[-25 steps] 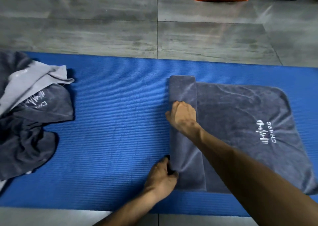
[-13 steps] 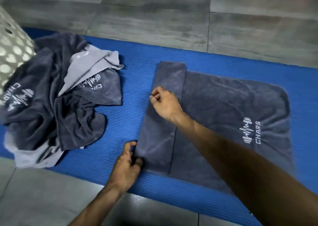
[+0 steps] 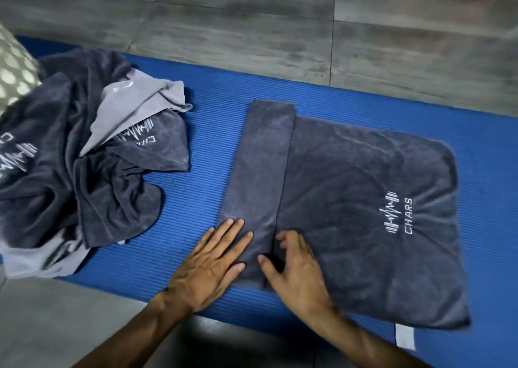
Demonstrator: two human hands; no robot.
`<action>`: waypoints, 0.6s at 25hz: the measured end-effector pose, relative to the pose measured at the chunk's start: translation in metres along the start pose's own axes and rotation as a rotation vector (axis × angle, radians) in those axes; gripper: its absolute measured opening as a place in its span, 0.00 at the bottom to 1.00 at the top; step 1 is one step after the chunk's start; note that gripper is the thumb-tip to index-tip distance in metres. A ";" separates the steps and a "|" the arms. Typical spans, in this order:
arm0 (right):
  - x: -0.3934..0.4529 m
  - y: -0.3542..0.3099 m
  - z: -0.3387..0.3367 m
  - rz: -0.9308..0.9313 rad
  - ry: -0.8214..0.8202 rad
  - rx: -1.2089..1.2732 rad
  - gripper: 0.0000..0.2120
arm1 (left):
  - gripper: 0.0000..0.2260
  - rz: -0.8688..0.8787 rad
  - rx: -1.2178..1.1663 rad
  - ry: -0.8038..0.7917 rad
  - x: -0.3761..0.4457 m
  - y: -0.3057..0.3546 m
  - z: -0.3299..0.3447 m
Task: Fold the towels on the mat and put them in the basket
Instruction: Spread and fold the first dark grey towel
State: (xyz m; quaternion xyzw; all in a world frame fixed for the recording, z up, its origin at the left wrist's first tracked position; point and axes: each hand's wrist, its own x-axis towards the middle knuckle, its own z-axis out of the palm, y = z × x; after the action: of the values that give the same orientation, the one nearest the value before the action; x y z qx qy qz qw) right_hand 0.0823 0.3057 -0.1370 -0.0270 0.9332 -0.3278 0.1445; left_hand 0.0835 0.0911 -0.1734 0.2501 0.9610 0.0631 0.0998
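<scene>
Pressing the folded strip (image 3: pixel 260 177) flat, the left hand (image 3: pixel 208 266) lies with fingers spread; the right hand (image 3: pixel 297 266) pinches the strip's edge, and should roll evenly along the towel (image 3: pixel 364 185).

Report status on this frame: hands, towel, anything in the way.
Left hand flat, pressing the folded strip. Right hand pinching the strip's edge on the dark towel. Unfolded pile lies left on the mat, apart; basket behind it.

I seem to be on a gym or home workout floor: large grey stone-look floor tiles (image 3: pixel 229 22), a ribbed blue foam exercise mat (image 3: pixel 213 132), and dark grey towels printed with a barbell logo (image 3: pixel 364 194).
</scene>
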 end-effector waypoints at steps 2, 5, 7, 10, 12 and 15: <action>0.003 -0.013 -0.001 0.206 -0.063 0.198 0.17 | 0.26 -0.020 0.004 -0.001 0.000 0.001 -0.001; 0.003 -0.027 0.007 0.344 -0.098 0.351 0.14 | 0.26 -0.043 -0.001 -0.009 -0.005 0.001 -0.002; 0.004 -0.028 0.010 0.404 -0.097 0.415 0.12 | 0.26 -0.039 0.009 -0.014 -0.009 -0.004 -0.004; 0.009 -0.021 0.006 0.416 -0.149 0.313 0.10 | 0.25 -0.015 0.011 -0.005 -0.011 -0.007 -0.012; 0.014 -0.017 0.000 0.373 -0.194 0.236 0.09 | 0.22 -0.027 -0.032 0.060 -0.001 -0.001 -0.024; 0.032 -0.011 -0.015 0.131 -0.019 0.124 0.04 | 0.20 -0.059 -0.048 0.133 0.040 0.013 -0.033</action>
State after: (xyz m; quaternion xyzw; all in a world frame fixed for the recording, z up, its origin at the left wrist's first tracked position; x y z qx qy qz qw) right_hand 0.0471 0.3014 -0.1266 0.0399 0.9095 -0.3747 0.1757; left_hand 0.0483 0.1202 -0.1451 0.2146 0.9706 0.0996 0.0434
